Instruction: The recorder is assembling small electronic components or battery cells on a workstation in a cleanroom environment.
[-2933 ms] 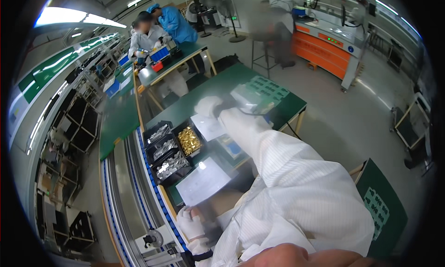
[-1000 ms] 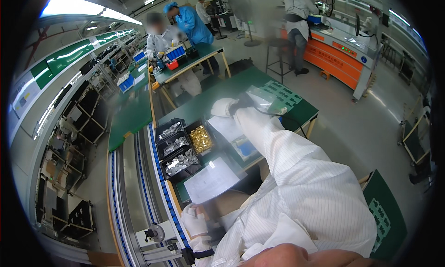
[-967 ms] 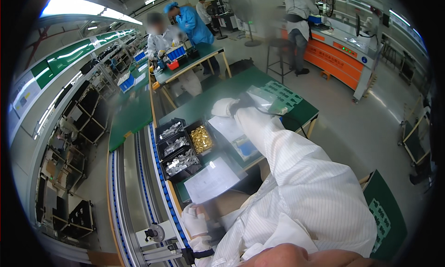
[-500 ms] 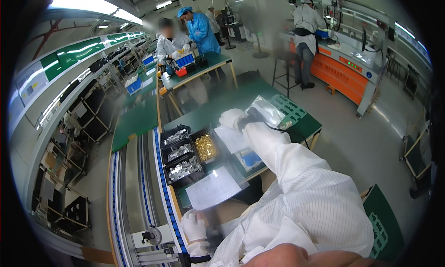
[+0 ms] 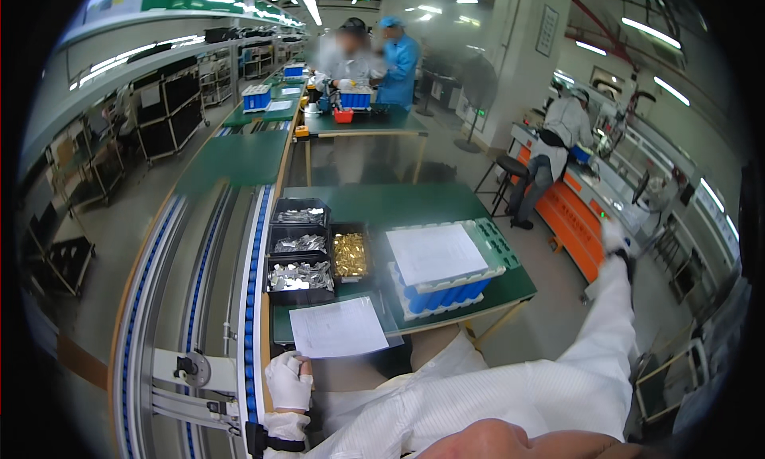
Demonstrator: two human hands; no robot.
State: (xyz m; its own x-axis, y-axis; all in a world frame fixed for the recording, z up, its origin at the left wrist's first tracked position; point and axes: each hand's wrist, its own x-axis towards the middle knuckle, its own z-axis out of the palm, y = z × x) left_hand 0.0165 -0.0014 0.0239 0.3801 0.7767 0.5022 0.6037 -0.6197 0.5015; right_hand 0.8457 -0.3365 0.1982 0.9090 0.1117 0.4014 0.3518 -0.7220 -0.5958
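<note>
My left hand (image 5: pixel 288 382), in a white glove with bare fingertips, rests by the conveyor edge just below a sheet of paper (image 5: pixel 339 328). Its fingers are curled in, and what they hold, if anything, is hidden. Far out to the right, my right hand (image 5: pixel 617 239) is raised on a stretched arm, away from the table. It is gloved and smeared, so its fingers cannot be read. On the green table stands a blue and white crate (image 5: pixel 442 296) with a white sheet (image 5: pixel 437 253) lying on top.
Black bins (image 5: pixel 300 244) of silvery metal parts and a bin of gold-coloured parts (image 5: pixel 350 254) stand beside the conveyor (image 5: pixel 253 300). Green cut-outs (image 5: pixel 498 244) lie behind the crate. Co-workers stand at a far table (image 5: pixel 366 124) and an orange machine (image 5: pixel 567 212). A stool (image 5: pixel 510 168) is near that machine.
My right hand has swung from above the table out to the right. The clear bag that lay near it no longer shows. The blue and white crate is now plainly visible. My view has turned.
</note>
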